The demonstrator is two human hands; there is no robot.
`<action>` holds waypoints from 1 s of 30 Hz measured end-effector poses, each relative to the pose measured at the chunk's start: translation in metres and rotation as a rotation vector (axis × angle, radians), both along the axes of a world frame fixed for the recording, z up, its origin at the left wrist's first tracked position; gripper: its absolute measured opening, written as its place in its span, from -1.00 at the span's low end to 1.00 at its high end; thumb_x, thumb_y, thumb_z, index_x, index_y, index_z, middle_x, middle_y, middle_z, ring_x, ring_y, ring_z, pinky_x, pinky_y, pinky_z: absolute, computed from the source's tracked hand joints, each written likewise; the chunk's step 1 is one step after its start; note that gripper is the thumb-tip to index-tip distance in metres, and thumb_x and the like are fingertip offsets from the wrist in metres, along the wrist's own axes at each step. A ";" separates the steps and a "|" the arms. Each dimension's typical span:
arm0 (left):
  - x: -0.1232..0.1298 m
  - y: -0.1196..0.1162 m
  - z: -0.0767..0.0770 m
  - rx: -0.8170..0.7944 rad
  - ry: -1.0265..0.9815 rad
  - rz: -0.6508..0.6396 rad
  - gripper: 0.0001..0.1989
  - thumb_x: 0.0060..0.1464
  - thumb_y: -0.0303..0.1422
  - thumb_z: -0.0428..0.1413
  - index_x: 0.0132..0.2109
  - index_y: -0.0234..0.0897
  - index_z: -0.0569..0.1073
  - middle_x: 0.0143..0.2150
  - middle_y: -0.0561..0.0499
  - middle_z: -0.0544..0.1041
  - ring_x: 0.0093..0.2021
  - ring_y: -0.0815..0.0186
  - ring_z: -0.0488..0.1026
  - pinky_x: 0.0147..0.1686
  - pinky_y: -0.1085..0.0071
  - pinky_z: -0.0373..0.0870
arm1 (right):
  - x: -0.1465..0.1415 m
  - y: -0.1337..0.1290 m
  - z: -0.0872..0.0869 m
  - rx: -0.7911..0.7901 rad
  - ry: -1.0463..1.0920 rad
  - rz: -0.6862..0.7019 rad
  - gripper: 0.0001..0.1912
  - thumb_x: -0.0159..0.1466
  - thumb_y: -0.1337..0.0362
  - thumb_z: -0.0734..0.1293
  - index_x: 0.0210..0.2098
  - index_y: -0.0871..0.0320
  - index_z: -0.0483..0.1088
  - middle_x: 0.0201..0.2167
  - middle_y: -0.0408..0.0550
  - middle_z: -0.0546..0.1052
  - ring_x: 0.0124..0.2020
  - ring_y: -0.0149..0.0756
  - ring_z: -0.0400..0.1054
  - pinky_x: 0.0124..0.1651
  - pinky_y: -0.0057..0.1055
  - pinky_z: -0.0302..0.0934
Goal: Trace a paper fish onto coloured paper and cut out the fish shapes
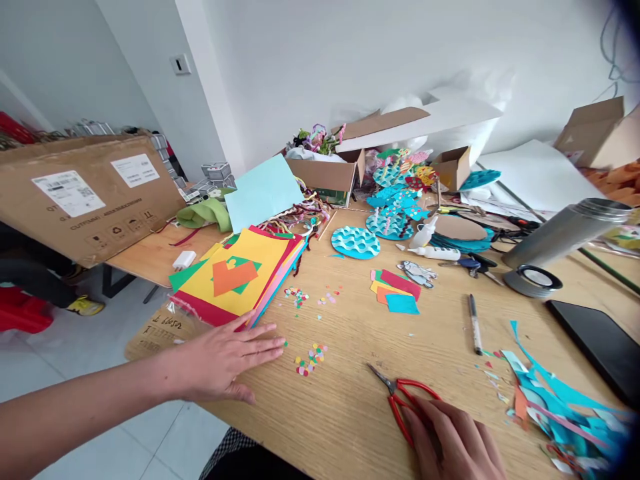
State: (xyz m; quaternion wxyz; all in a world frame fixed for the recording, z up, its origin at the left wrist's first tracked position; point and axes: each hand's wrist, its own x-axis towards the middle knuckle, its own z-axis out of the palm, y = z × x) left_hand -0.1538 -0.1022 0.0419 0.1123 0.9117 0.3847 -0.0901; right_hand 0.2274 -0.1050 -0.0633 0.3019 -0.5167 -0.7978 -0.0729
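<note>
My left hand (227,360) is spread flat with its fingers apart, at the near corner of a stack of coloured paper sheets (200,290). Beside its fingertips lie small round paper dots (311,360) in several colours. My right hand (447,440) grips one handle of red-handled scissors (417,387), whose closed blades point up and left on the table. Some of its fingertips are hidden. Farther back are small coloured paper pieces (397,291), a grey paper cutout (417,274) and a blue oval (355,243) with wavy paper layers.
A black marker (475,325), a dark phone or tablet (597,343) and blue paper scraps (565,407) lie at the right. Behind them stand a metal flask (565,233) and its lid (533,280). White glue bottles (435,253) lie farther back. A large carton (90,193) stands at left.
</note>
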 end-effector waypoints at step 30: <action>0.033 0.027 -0.027 0.413 0.121 0.134 -0.32 0.21 0.06 -0.21 0.28 -0.32 0.20 0.31 -0.16 0.19 0.36 0.19 -0.03 0.31 0.14 -0.30 | -0.005 -0.002 0.006 -0.020 0.030 0.017 -0.61 0.35 0.04 0.19 -0.10 0.19 0.46 -0.25 0.06 0.51 -0.24 -0.14 0.34 -0.16 -0.25 0.23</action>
